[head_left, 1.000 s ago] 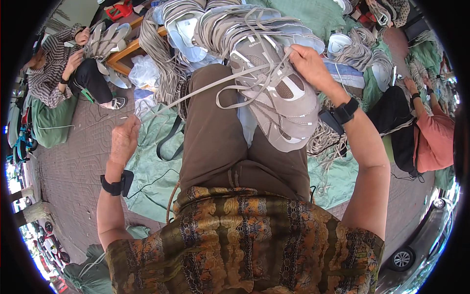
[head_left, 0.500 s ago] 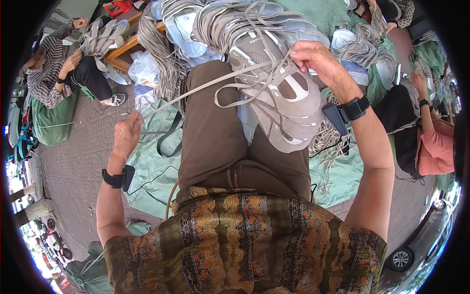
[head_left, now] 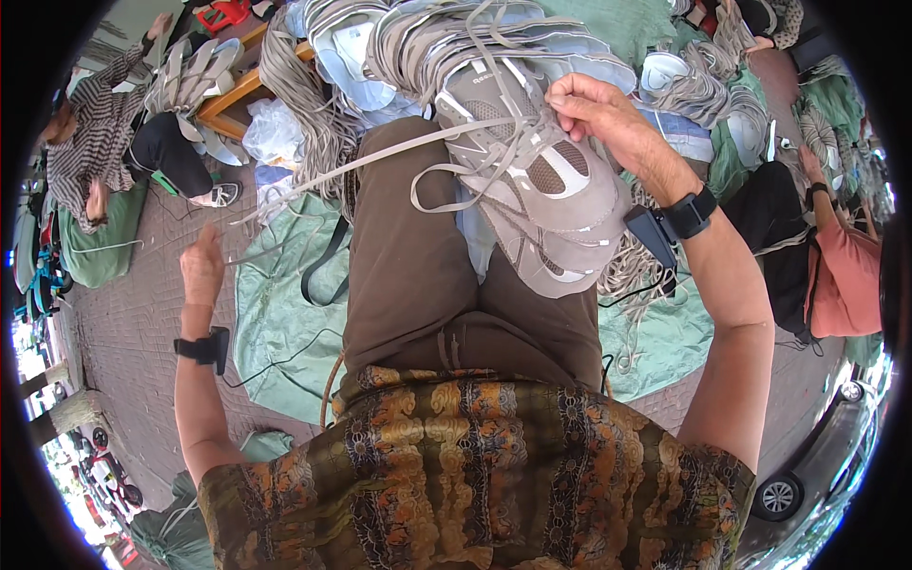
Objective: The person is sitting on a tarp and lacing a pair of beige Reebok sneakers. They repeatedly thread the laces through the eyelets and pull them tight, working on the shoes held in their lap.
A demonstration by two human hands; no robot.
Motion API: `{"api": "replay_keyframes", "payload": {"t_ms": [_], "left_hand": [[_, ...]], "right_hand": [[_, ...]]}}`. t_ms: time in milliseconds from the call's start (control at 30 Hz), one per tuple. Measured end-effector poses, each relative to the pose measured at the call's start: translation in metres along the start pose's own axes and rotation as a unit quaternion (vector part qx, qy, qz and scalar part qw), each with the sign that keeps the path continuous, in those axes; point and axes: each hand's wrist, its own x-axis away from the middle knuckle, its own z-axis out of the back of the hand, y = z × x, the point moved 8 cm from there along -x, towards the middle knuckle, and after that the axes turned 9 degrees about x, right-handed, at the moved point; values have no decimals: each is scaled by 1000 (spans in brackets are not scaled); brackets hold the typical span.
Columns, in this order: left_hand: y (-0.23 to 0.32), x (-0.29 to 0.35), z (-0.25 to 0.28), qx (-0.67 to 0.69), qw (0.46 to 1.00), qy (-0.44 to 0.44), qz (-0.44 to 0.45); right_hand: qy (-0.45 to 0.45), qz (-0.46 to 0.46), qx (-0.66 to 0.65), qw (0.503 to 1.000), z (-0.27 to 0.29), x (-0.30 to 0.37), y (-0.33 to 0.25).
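Paved ground (head_left: 114, 313) outdoors, with a green tarp (head_left: 285, 313) spread over it under my legs; I am seated, brown trousers, patterned shirt. On my right thigh rests a stack of grey shoe uppers (head_left: 546, 204), mesh panels showing, tilted toward the right knee. My right hand (head_left: 594, 114) sits at the top edge of the stack, fingers (head_left: 560, 100) pressed together in a pinch on the strap ends there; black band on the wrist. A long grey strap (head_left: 380, 157) runs taut from the stack leftward and down across my left thigh toward my left hand (head_left: 201, 266), which is raised well out to the left over the pavement. That hand's fingers are curled and appear to pinch the strap's end, but the thin end is too small to confirm contact. Ahead of my knees: a large heap of grey straps and pale blue soles (head_left: 399, 47), crowding the stack from above. A wooden table (head_left: 237, 95) stands at the upper left with more pieces on it. Another person in a striped top (head_left: 100, 133) sits at far left; a person in a pink top (head_left: 845, 275) is at the right edge, apart from my hands.
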Motion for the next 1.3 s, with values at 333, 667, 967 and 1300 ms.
{"api": "replay_keyframes", "payload": {"t_ms": [333,667,967,1300], "left_hand": [[143,-41,-17,138,985,21,-105],[275,-74,-30,308,937,-30,-162],[323,-98,-50,358,917,-104,-146],[304,-105,-67,411,895,-149,-94]], "right_hand": [[1,70,61,996,2,15,-18],[43,329,403,853,-18,23,-51],[-28,248,370,895,-41,39,-58],[84,176,257,947,21,31,-20]]}}
